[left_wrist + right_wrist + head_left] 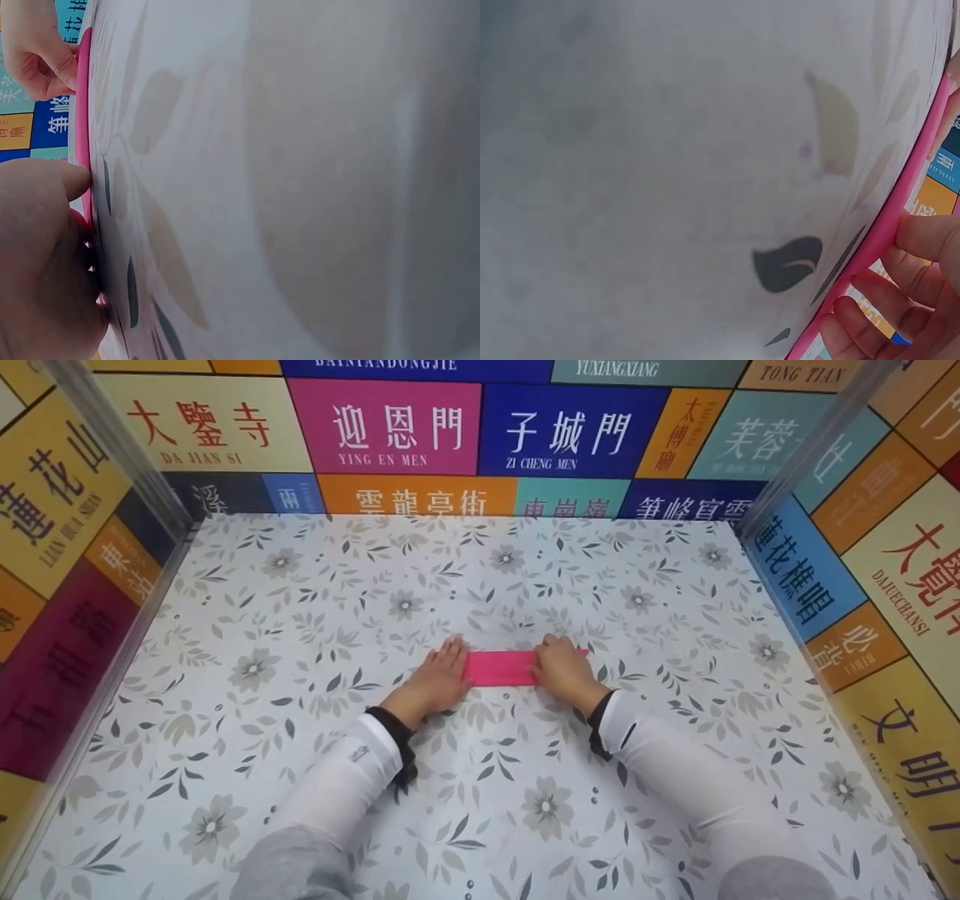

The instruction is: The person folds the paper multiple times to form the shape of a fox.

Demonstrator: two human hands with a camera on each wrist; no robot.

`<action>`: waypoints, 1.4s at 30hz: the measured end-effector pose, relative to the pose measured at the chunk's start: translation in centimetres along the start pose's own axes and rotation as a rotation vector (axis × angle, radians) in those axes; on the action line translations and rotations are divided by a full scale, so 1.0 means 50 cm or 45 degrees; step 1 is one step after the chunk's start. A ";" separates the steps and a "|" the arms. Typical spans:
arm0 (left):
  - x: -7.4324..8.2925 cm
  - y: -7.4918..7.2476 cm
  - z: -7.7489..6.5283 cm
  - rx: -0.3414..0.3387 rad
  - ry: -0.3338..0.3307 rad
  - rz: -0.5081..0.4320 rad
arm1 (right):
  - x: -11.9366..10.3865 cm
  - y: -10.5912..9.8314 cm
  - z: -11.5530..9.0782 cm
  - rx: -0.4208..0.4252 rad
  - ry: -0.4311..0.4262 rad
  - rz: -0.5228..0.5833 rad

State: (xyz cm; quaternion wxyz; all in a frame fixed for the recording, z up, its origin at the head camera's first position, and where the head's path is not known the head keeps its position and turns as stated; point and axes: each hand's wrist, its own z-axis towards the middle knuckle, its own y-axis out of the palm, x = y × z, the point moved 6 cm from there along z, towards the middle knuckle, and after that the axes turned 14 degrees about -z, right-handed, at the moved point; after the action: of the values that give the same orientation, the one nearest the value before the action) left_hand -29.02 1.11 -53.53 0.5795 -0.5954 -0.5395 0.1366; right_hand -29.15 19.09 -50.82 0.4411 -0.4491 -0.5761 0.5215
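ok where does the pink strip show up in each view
Head: the pink strip lies just right of and below centre.
Left wrist: a thin, nearly upright band near the left edge, upper half mostly.
Right wrist: a slanting band on the right, running down to the bottom edge.
Shared landmark: the right hand, top left in left wrist, lower right in right wrist.

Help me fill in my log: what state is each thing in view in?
Bright pink rectangular strip: laid out between the hands; material unclear
Left hand: fingers extended, resting at the strip's left end
Right hand: fingers curled, pinching the strip's right end
Black wristbands: worn, one on each wrist
White tabletop with grey floral print: flat, under the strip
Multicoloured lettered panels: upright
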 end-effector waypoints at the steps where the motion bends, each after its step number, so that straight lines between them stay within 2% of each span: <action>1: 0.000 0.001 0.000 -0.001 0.001 -0.001 | 0.001 0.001 0.000 -0.004 0.007 0.000; 9: 0.005 -0.010 -0.005 0.004 0.005 -0.007 | 0.002 0.000 0.000 -0.012 0.023 -0.004; 17: 0.006 -0.010 -0.006 0.005 0.020 -0.006 | 0.005 0.001 0.003 -0.037 0.029 0.040; 22: 0.007 -0.009 -0.008 -0.005 0.018 -0.010 | 0.006 0.002 0.002 -0.015 0.035 0.082; 27: 0.006 -0.006 -0.008 -0.018 0.019 -0.008 | 0.002 0.003 -0.001 0.027 -0.007 0.090; 34: 0.002 -0.002 -0.006 -0.037 0.008 -0.020 | -0.009 0.006 -0.007 0.046 -0.097 0.028; 42: 0.000 0.000 -0.003 -0.029 0.017 0.001 | -0.012 0.005 -0.009 0.092 -0.140 0.025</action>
State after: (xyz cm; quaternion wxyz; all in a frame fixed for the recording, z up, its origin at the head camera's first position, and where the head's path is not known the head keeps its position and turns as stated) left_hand -28.92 1.05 -53.47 0.5763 -0.6030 -0.5369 0.1267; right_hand -28.58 18.61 -51.07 0.4197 -0.4091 -0.5757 0.5701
